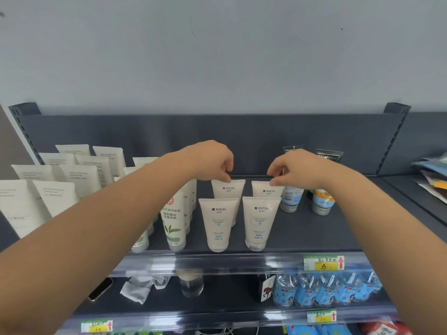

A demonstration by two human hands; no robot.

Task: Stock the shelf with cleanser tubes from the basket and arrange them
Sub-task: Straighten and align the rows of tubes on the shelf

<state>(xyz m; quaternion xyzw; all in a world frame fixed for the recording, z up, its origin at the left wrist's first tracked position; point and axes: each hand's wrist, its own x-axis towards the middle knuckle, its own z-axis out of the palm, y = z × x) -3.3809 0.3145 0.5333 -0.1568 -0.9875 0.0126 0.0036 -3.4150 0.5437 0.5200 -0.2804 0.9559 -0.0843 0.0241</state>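
Arranging on the shelf: the left hand pinches the rear left tube by its top edge between its fingers, the right hand likewise the rear right tube; next, likely straightening both, then letting go.

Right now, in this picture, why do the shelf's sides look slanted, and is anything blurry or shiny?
Head view: the wide lens splays the shelf uprights; the clear price rail carries streaky glare; far-right packets are smeared; the rear tubes, pinched by left hand and right hand, look sharp.
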